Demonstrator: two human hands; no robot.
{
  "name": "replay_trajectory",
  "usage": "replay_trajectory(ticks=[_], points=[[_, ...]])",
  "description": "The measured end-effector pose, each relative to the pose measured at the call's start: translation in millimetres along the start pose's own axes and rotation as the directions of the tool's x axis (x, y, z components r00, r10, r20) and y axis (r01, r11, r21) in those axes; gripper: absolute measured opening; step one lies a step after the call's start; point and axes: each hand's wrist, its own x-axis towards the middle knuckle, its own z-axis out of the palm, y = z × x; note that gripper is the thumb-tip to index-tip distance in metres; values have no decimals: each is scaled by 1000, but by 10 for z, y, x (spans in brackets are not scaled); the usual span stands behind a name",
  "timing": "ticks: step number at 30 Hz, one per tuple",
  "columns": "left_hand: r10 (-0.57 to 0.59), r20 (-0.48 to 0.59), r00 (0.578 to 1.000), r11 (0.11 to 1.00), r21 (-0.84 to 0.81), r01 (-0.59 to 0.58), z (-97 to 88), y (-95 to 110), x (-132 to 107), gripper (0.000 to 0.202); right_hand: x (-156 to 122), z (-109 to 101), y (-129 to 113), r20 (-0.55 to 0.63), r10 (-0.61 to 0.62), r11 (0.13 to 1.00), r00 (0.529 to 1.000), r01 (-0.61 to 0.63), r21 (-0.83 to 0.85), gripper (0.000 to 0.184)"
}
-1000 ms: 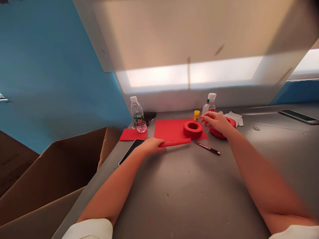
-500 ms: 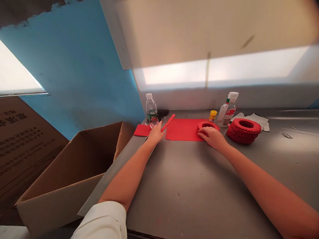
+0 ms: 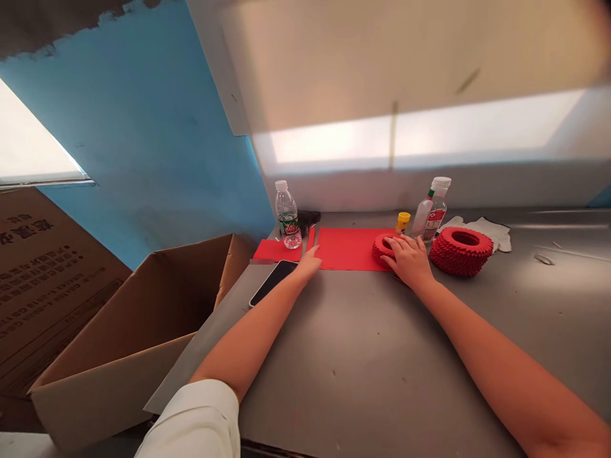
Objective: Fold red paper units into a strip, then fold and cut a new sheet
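Well, the right hand's (image 3: 411, 259) spread grip could, by pressing, dent the ridged ring (image 3: 377, 252) on the red sheet's (image 3: 348, 248) right end; the left hand's (image 3: 309, 263) I can't tell.

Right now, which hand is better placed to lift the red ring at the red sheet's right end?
Probably the right hand: its fingers lie over that red ring. The left hand is farther off, by the left edge of the red sheet, near the red strip.

Red sheet (image 3: 348, 249) at four o'clock, toothed red rings (image 3: 459, 261) at three, grey table (image 3: 305, 372) at six, blue wall (image 3: 167, 140) at ten.
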Motion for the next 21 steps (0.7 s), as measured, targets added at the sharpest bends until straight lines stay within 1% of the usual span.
replay_trajectory(ticks=[3,6,10,15,18,21], points=[[-84,39,996,996,-28,86,14,10,86,29,-19,49,60,38,6,1000,999,-5,-23,39],[-131,52,990,991,-32,133,-23,30,193,31,-22,62,88,76,4,1000,997,-2,-30,37],[-151,22,988,988,-5,151,-64,31,313,32,-14,47,88,107,12,1000,994,-9,-27,33],[-164,-21,986,983,77,165,-68,29,409,31,-11,36,79,131,22,1000,991,-21,-13,32],[-167,0,986,980,112,166,-51,65,461,30,-10,33,79,138,27,1000,990,-27,-5,33],[-194,35,980,975,115,188,-40,118,518,28,-9,24,75,144,33,999,989,-34,3,33]])
